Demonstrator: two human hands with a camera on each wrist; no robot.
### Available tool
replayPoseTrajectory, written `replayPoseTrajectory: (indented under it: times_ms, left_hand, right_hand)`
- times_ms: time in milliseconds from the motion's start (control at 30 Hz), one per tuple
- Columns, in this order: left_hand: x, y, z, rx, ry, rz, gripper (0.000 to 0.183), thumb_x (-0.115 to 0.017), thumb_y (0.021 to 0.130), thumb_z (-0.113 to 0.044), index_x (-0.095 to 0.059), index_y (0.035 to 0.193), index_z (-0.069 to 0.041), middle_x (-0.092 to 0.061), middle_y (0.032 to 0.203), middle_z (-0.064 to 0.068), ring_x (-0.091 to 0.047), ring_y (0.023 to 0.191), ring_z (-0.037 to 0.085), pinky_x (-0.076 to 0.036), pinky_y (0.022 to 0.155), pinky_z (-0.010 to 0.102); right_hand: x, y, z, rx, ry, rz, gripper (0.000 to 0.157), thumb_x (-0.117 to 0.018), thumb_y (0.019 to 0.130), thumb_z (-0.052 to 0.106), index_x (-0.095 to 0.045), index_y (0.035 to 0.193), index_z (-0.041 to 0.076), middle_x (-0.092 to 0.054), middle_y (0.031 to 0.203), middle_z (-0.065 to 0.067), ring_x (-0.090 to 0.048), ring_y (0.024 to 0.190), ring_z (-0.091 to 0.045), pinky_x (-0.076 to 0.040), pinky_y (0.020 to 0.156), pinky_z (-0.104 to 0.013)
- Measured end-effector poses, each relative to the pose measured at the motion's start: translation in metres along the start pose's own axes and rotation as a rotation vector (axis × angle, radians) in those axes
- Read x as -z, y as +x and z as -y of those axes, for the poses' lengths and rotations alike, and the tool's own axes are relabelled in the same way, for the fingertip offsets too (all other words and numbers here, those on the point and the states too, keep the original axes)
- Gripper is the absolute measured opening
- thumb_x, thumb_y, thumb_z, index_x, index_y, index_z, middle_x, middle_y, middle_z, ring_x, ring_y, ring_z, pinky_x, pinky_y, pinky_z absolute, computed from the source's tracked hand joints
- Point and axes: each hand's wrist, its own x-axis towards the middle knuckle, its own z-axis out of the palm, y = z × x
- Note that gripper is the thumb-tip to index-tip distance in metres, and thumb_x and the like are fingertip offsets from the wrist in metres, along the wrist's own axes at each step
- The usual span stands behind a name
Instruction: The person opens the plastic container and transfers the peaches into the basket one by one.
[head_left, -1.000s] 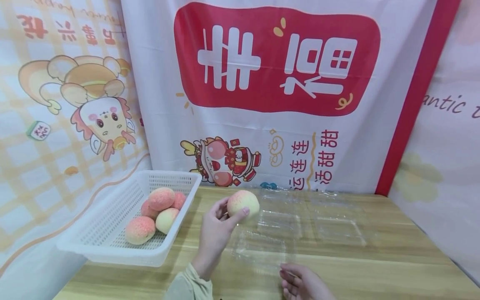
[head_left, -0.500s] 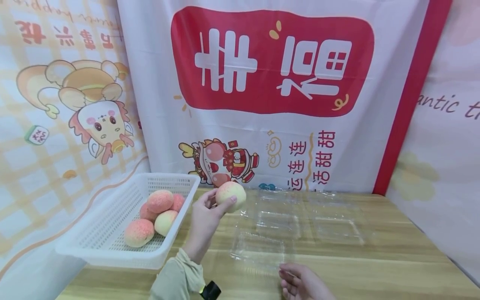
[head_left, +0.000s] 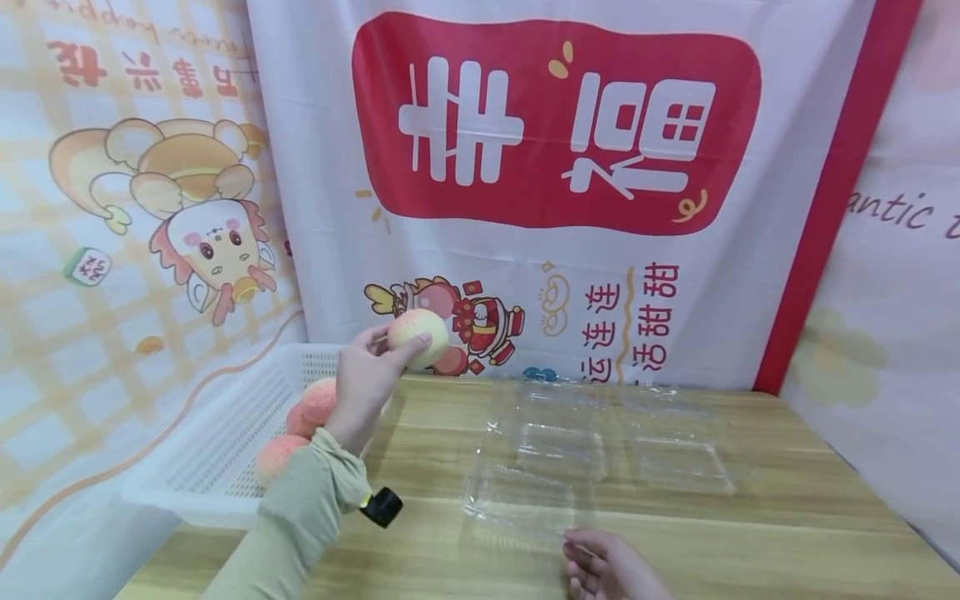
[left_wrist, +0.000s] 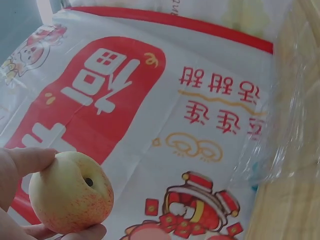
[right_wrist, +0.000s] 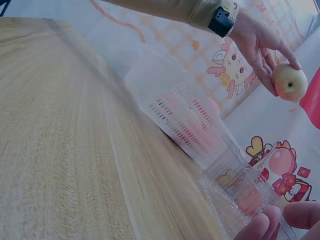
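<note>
My left hand [head_left: 365, 379] grips a pale yellow peach [head_left: 420, 340] with a pink blush, raised above the table's back edge beside the white basket [head_left: 187, 500]. In the left wrist view the same peach [left_wrist: 70, 195] sits between thumb and fingers, its dark stem hollow showing. My right hand [head_left: 611, 567], low at the front, pinches the near corner of a clear plastic box [head_left: 517, 500] on the table. The right wrist view shows its fingertips [right_wrist: 272, 215] on either side of the clear wall. Pink peaches [head_left: 279, 457] lie in the basket, partly hidden by my left arm.
More clear plastic boxes [head_left: 682, 462] stand on the wooden table [head_left: 810, 517] behind and to the right of the pinched one. A white cloth banner [head_left: 712, 292] with red print hangs at the table's back edge. Patterned cloth [head_left: 150, 275] hangs at the left.
My left hand has carried the peach leftward and upward, away from the clear boxes, and its forearm now covers part of the basket. The right hand has stayed at the box corner.
</note>
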Motion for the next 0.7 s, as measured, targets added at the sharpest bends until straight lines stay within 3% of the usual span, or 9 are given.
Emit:
replayPoseTrajectory:
  times_ms: [367, 533, 700]
  left_hand:
    - [0.055, 0.029, -0.018, -0.083, 0.309, 0.006, 0.077, -0.081, 0.080, -0.042, -0.052, 0.138, -0.002, -0.060, 0.129, 0.018, -0.057, 0.113, 0.026, -0.049, 0.090, 0.034]
    - [0.088, 0.038, -0.008, -0.086, 0.454, 0.043, 0.088, -0.077, 0.079, -0.054, -0.048, 0.141, 0.001, -0.056, 0.133, 0.021, -0.053, 0.117, 0.031, -0.046, 0.096, 0.042]
    - [0.118, 0.040, 0.005, -0.083, 0.567, 0.089, 0.088, -0.073, 0.080, -0.060, -0.050, 0.139, 0.001, -0.055, 0.132, 0.023, -0.052, 0.118, 0.035, -0.045, 0.093, 0.046]
  right_hand:
    - [0.001, 0.001, 0.001, -0.007, 0.022, -0.012, 0.025, -0.066, 0.092, 0.015, -0.054, 0.107, -0.001, -0.062, 0.091, -0.003, -0.059, 0.075, -0.012, -0.051, 0.071, -0.019]
    - [0.002, 0.003, 0.001, -0.004, 0.018, -0.011, 0.023, -0.064, 0.093, 0.014, -0.055, 0.107, -0.001, -0.062, 0.090, -0.003, -0.058, 0.075, -0.011, -0.051, 0.071, -0.020]
    - [0.003, 0.004, 0.000, 0.001, 0.019, -0.007, 0.022, -0.065, 0.092, 0.015, -0.055, 0.106, 0.000, -0.062, 0.091, -0.003, -0.059, 0.075, -0.011, -0.052, 0.071, -0.019]
